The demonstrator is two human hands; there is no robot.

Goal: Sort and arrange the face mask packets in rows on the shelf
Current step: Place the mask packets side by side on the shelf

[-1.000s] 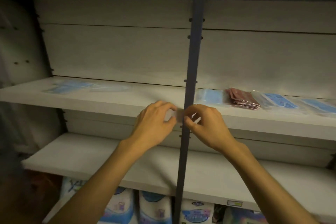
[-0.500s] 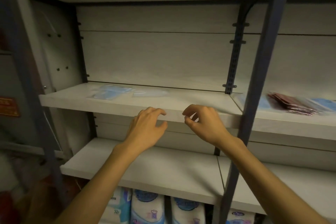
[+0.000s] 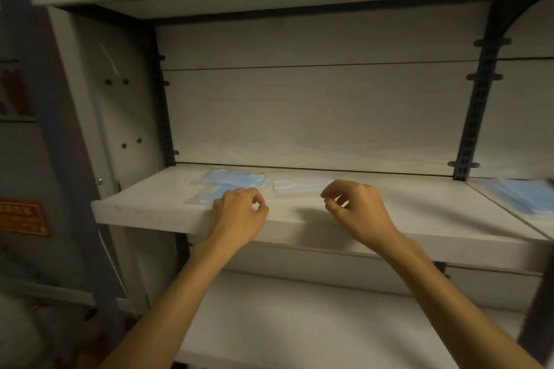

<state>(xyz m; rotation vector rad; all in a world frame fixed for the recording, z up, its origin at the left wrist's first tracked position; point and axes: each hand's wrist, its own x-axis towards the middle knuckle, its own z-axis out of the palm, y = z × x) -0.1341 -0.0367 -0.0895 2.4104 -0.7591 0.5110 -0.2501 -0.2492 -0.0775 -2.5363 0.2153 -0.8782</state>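
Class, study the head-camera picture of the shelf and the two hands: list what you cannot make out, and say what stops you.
- Blue mask packets, head view: the left hand covers their near edge; how many overlap is unclear.
- Pale packet: too faint to read any print.
- Packets on the right: motion-blurred and cut off by the frame edge.
- Red sign: text too small and dim.
- Right hand: whether its curled fingers pinch anything is unclear.

Bare hands and forearms

Left hand (image 3: 239, 213) and right hand (image 3: 358, 211) ungloved; no sleeves, rings or watch visible.
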